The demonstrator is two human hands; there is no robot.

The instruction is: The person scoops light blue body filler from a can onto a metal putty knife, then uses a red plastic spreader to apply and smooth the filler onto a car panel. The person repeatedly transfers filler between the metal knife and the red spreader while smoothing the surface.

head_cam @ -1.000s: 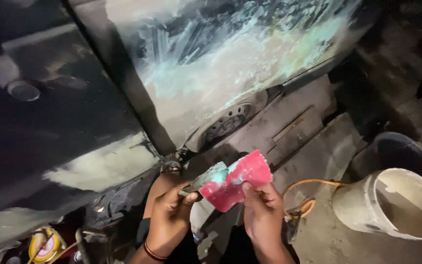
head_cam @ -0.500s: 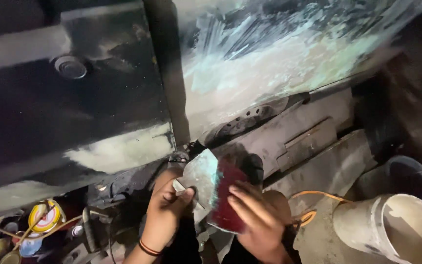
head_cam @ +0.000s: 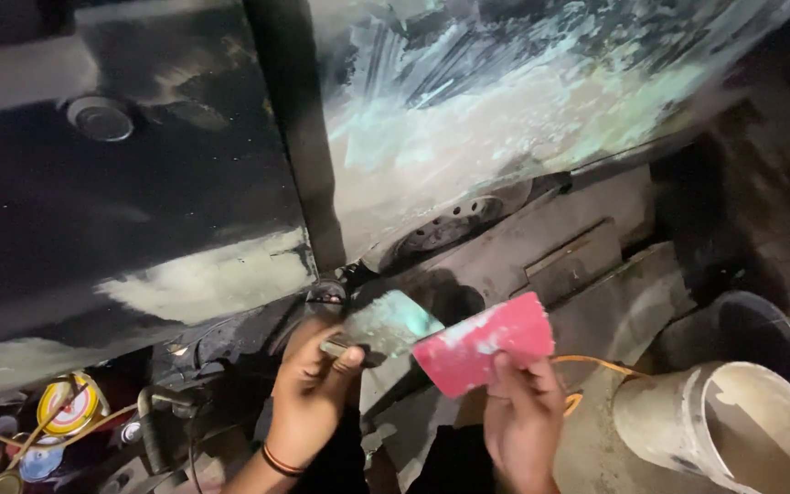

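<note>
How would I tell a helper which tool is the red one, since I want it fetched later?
Below the filler-smeared car panel, look at the person's two hands. The right hand holds the red spreader, a flat, roughly rectangular card streaked with pale filler. Unlike the grey-green metal scraper in the left hand, it is bright red.

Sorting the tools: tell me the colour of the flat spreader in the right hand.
Red spreader, smeared with pale filler; head view.

The bucket [head_cam: 724,430] is cut off by the lower right edge.
</note>
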